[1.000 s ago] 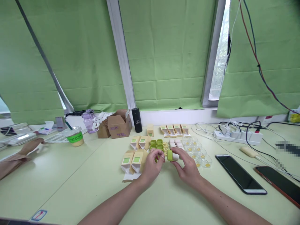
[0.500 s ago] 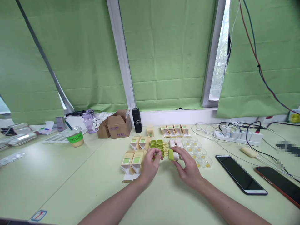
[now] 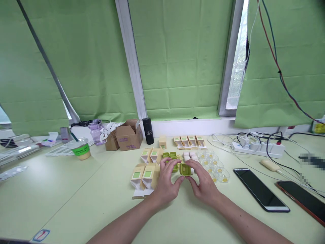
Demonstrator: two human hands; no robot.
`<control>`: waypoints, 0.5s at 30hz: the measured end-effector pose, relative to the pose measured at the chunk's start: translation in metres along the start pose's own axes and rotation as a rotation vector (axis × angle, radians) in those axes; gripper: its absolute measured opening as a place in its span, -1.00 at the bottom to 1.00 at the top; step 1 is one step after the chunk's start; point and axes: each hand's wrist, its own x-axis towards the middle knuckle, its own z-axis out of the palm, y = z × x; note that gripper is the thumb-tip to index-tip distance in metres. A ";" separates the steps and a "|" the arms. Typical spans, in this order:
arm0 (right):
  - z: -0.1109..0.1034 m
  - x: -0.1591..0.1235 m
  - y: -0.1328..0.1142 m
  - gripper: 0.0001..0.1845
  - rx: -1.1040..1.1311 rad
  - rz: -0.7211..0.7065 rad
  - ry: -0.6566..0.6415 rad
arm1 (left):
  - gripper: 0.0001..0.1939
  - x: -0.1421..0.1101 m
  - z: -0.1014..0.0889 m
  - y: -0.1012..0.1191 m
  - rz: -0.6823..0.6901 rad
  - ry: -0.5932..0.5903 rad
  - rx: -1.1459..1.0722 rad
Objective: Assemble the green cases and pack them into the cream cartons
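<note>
My right hand pinches a small square green cap, its hollow opening turned toward me. A white piece shows behind it on the right. Fingers curved and apart, my left hand is just left of that cap; its thumb tip is close to the cap's lower edge, and I cannot tell if they touch. More green caps lie behind my left fingers. Beside them are small yellow pieces and white-pink blocks. Several clear containers with yellow centres sit right of these.
Left of my hands stand open cream cartons, with more cartons at the back. A brown box, black bottle and drink cup stand farther left. Phones and a power strip lie right.
The green cap has turned so its hollow faces me. My left hand's fingers have spread and its thumb has moved right, toward the cap. Another person's hand at far left has gone from view.
</note>
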 end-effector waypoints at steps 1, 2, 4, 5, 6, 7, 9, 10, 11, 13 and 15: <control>0.000 0.000 0.000 -0.48 -0.002 -0.014 0.002 | -0.53 0.000 0.000 -0.001 -0.001 -0.008 0.007; -0.001 0.000 0.000 -0.52 -0.008 -0.026 0.001 | -0.53 0.000 0.001 -0.002 0.000 -0.014 0.013; -0.002 0.001 0.000 -0.60 -0.026 -0.050 -0.003 | -0.54 0.000 0.001 -0.004 0.007 -0.022 0.020; -0.002 0.001 0.000 -0.62 -0.037 -0.062 -0.003 | -0.55 0.000 0.001 -0.005 0.010 -0.024 0.023; -0.003 0.001 0.000 -0.64 -0.051 -0.073 0.000 | -0.55 0.000 0.001 -0.006 0.012 -0.025 0.025; -0.003 0.001 0.000 -0.64 -0.066 -0.083 0.006 | -0.55 0.001 0.001 -0.007 0.014 -0.024 0.027; -0.003 0.002 -0.001 -0.63 -0.098 -0.099 0.016 | -0.55 0.001 0.002 -0.007 0.014 -0.018 0.026; -0.003 0.002 -0.001 -0.63 -0.112 -0.107 0.021 | -0.55 0.001 0.002 -0.008 0.014 -0.016 0.026; -0.003 0.002 -0.001 -0.62 -0.122 -0.114 0.025 | -0.56 0.001 0.002 -0.008 0.015 -0.014 0.027; -0.003 0.002 -0.001 -0.59 -0.128 -0.121 0.027 | -0.57 0.001 0.002 -0.008 0.018 -0.012 0.030; -0.003 0.003 -0.001 -0.58 -0.125 -0.117 0.026 | -0.58 0.001 0.002 -0.008 0.020 -0.009 0.036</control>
